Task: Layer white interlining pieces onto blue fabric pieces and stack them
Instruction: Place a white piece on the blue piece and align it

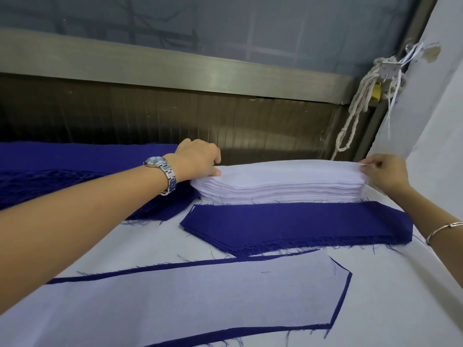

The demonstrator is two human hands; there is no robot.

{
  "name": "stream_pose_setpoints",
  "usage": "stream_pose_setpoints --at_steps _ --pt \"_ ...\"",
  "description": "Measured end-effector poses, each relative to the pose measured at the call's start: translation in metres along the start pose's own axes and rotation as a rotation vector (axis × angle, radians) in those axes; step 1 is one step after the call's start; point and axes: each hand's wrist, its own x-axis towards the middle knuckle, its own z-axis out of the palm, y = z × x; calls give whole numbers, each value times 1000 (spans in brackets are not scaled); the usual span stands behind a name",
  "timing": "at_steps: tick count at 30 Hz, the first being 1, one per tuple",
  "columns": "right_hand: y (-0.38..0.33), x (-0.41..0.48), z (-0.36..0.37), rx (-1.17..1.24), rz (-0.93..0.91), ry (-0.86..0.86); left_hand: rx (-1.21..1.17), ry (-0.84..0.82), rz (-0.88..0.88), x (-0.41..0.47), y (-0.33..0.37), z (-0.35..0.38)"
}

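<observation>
Closest to me, a blue piece (339, 301) lies flat on the bench (375, 309) with a white interlining (200, 296) on top of it. A thin blue border shows round the white, and loose threads fray from the edges. Just beyond it sits a low blue stack (295, 224), its pointed end to the left and its near edge ragged. Right behind that, touching or nearly so, stands the much taller interlining stack (275, 194).

Both hands are at that white stack, one at each end. My right hand (385, 174) pinches the right end of the top sheet (288, 171) between thumb and fingertips and holds it a little above the sheets below. My left hand (198, 156) is at the left end with its fingers curled and its thumb tip touching the top sheet. I cannot tell whether it actually grips the sheet. A metal watch (162, 171) is on the left wrist and a thin bangle (443, 230) on the right forearm.

More blue cloth (75, 166) spreads over the far left of the bench, under my left forearm. Behind the bench a metal rail (150, 63) runs below a window. At the right a pale rope (360, 103) hangs in loops beside a yellow padlock (375, 92).
</observation>
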Motion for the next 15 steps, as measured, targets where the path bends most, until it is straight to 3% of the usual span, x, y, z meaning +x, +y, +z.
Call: stream_pose_setpoints --at_steps 6,11,15 --pt "4 -1 -1 34 -1 6 -6 30 20 -3 3 -4" --pt "2 -3 -1 115 58 1 98 188 58 -12 4 1" --pt "-1 -2 -5 188 76 28 -25 300 71 -21 1 -2"
